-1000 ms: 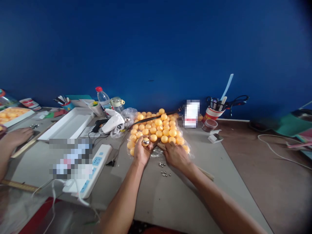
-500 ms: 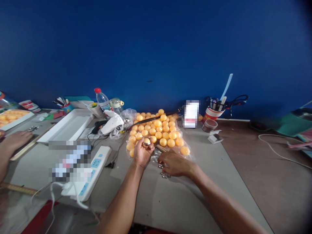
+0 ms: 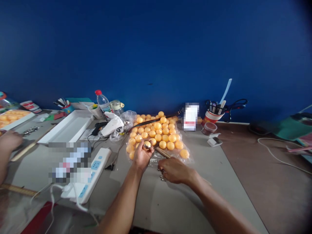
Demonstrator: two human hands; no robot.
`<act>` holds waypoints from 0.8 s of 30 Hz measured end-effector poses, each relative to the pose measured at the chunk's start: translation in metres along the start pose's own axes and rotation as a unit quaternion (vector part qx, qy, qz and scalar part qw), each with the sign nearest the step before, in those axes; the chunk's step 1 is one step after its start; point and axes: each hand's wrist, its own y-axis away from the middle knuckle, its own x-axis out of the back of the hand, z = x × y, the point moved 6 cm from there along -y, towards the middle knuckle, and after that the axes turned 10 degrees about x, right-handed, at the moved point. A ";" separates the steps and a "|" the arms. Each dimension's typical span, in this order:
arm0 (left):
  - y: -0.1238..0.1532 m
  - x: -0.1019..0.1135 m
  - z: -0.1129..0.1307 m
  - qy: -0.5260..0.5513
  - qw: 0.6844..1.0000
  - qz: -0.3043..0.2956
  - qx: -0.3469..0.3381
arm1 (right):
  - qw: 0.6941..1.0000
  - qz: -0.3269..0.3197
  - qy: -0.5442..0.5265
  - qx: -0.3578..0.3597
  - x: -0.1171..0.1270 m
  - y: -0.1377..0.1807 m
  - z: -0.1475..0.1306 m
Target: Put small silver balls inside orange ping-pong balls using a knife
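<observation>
Evidently the shiny ball [image 3: 146, 145] was the piece in work, and it sat in your left hand [image 3: 142, 155], cradled between thumb and curled fingers, just in front of the orange balls [image 3: 162, 144]. Your right hand [image 3: 175, 170] was low over the small metal pieces [image 3: 162, 178] on the grey tabletop [image 3: 146, 201], its fingers bent down among them; whether they had pinched one I couldn't tell, because the hand itself hid the tips. Beyond it lay a wooden stick [image 3: 163, 152], partly covered by that hand, with clear plastic [image 3: 154, 160] spread about the orange balls. From there, I judged, the likeliest trouble was scatter: a careless brush of your knuckles could have sent the loose pieces rolling, since no rim stood around them. The shiny ball, smooth as it looked, might have slipped if your left grip had slackened while you minded the other hand, and a bump to the stick might have stirred the orange balls. Further left, past the power strip [image 3: 96, 165], a co-worker's hand [image 3: 11, 141] was near other metal pieces [image 3: 30, 130], well apart from yours.
</observation>
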 end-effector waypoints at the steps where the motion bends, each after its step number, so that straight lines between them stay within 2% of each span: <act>1: 0.000 0.001 0.000 0.006 1.000 0.009 -0.012 | 1.000 0.007 0.006 -0.003 -0.001 -0.001 0.001; 8: 0.003 -0.012 -0.001 -0.045 0.996 -0.063 -0.039 | 0.999 0.019 0.030 -0.001 -0.007 -0.006 0.008; 20: 0.001 -0.002 -0.002 -0.018 1.000 -0.016 0.001 | 0.999 0.033 0.040 -0.009 -0.010 -0.010 0.010; 24: 0.000 -0.001 -0.002 -0.017 1.000 -0.014 0.008 | 0.998 0.055 -0.031 -0.025 0.003 -0.007 0.014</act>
